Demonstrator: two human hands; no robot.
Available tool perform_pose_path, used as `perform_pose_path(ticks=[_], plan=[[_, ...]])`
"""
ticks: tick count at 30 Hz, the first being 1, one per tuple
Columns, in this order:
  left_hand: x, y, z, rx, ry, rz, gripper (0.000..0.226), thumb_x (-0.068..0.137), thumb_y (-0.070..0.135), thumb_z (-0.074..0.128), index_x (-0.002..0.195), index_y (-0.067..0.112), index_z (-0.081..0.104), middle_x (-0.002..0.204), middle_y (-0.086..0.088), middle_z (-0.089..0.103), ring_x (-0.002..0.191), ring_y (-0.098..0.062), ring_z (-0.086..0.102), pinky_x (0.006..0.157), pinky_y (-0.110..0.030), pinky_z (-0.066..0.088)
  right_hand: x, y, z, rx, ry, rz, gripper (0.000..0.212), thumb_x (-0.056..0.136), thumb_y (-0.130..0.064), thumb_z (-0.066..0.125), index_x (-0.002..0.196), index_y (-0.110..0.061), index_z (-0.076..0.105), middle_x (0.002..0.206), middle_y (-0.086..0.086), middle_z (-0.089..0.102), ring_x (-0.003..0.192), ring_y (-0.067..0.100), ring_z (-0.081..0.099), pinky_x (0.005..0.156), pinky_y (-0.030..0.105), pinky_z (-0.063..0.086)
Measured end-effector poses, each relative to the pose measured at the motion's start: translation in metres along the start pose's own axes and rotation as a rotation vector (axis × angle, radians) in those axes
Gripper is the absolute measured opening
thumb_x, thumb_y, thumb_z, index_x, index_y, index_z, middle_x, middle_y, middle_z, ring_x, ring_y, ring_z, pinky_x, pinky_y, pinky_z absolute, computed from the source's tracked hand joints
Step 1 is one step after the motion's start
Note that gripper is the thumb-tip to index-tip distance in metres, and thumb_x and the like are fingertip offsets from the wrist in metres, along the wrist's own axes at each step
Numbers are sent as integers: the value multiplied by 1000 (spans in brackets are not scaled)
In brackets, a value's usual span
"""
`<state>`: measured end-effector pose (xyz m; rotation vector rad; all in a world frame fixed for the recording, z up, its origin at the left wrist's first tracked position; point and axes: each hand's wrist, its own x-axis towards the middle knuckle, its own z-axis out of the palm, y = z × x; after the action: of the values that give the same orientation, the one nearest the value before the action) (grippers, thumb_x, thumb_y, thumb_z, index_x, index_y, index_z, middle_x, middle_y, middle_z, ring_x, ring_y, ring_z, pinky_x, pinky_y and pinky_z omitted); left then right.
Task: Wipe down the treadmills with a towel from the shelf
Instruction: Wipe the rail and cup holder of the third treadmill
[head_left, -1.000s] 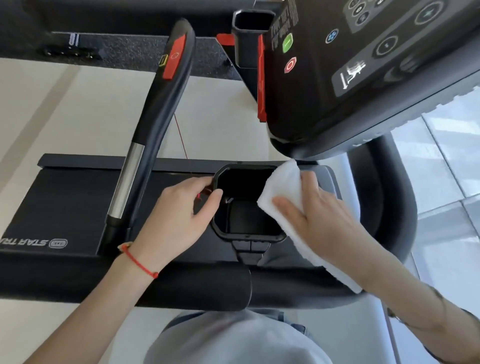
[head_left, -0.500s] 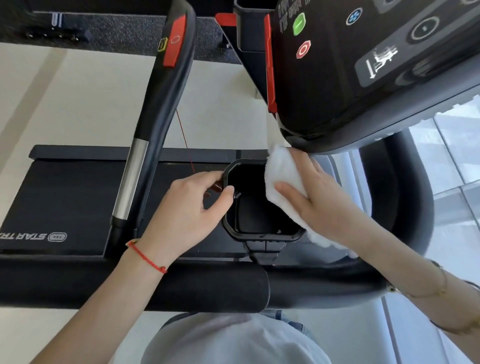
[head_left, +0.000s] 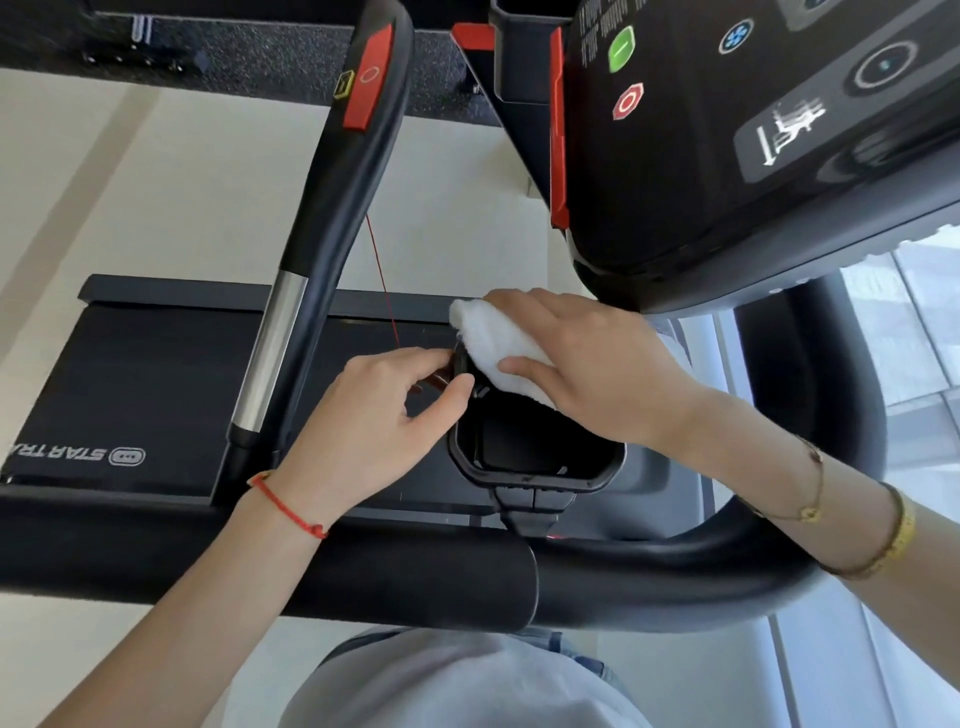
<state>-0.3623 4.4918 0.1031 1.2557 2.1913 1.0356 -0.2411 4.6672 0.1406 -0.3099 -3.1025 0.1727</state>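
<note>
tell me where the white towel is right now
In the head view the white fluffy towel sits mid-frame, under the right hand, pressed on the far rim of the black cup holder, beside the left hand.

- towel (head_left: 501, 340): white, fluffy cloth
- cup holder (head_left: 535, 457): black matt plastic
- handrail (head_left: 270, 358): brushed metal sleeve, smooth black plastic above
- console (head_left: 727, 130): glossy black
</note>
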Motion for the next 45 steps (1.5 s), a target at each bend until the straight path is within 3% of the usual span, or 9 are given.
perform_pose_path(ticks=[4, 9, 16, 21, 25, 31, 37, 41, 45], plan=[[1, -1, 0, 2, 3, 7, 31, 96, 48, 49, 104, 29, 72, 91, 17, 70, 85, -8, 67, 80, -34, 55, -32, 3, 1, 70, 39, 129, 59, 95, -44, 42, 148, -20, 30, 136, -1, 48, 116, 22, 53, 75, 17, 27], [2, 1, 1, 1, 19, 49, 26, 96, 38, 52, 101, 25, 74, 85, 16, 70, 87, -3, 67, 78, -29, 54, -21, -2, 1, 121, 42, 157, 57, 97, -43, 42, 148, -19, 29, 138, 2, 46, 118, 24, 50, 89, 29, 42], [2, -1, -2, 6, 12, 43, 35, 93, 50, 46, 102, 29, 72, 90, 17, 71, 87, -4, 67, 74, -37, 56, -15, -3, 3, 80, 51, 126, 53, 98, -45, 44, 145, -23, 35, 127, -3, 54, 111, 22, 53, 81, 31, 43], [1, -1, -1, 35, 15, 55, 28, 97, 47, 48, 97, 30, 71, 87, 20, 68, 83, -5, 66, 75, -36, 56, -56, -9, 8, 388, 63, 389, 64, 95, -44, 44, 149, -27, 14, 138, 4, 43, 100, 30, 58, 70, 30, 36], [0, -1, 1, 46, 3, 66, 40, 97, 48, 42, 86, 19, 67, 77, 5, 65, 73, -19, 64, 65, -42, 53, -72, -16, 13, 612, 25, 545, 58, 94, -47, 46, 141, -26, 19, 107, 2, 57, 74, 1, 53, 57, 19, 34], [1, 1, 0, 48, 6, 70, 35, 98, 43, 46, 89, 17, 68, 77, 6, 65, 71, -19, 64, 64, -42, 53, -39, -2, 8, 728, -24, 661, 51, 98, -41, 49, 137, -15, 27, 82, -11, 51, 70, 1, 52, 51, 15, 34], [0, 0, 3, 52, 23, 80, 35, 97, 42, 45, 88, 18, 69, 75, 8, 65, 69, -15, 63, 57, -30, 48, -71, -23, 15, 706, -17, 688, 30, 96, -38, 52, 94, -15, 33, 66, -4, 50, 53, -9, 52, 49, 8, 40], [0, -2, 5, 67, 27, 87, 37, 98, 43, 45, 86, 16, 67, 74, 4, 64, 68, -21, 63, 64, -41, 52, -47, -10, 6, 673, -33, 656, 36, 98, -37, 49, 114, -9, 32, 75, -4, 53, 63, 3, 52, 46, 16, 35], [0, -3, 2, 49, 6, 69, 45, 96, 53, 41, 91, 17, 68, 80, 2, 68, 73, -24, 65, 68, -45, 54, -58, -12, 6, 655, 41, 599, 51, 98, -39, 47, 138, -16, 27, 101, 4, 62, 76, 8, 56, 58, 12, 36]])
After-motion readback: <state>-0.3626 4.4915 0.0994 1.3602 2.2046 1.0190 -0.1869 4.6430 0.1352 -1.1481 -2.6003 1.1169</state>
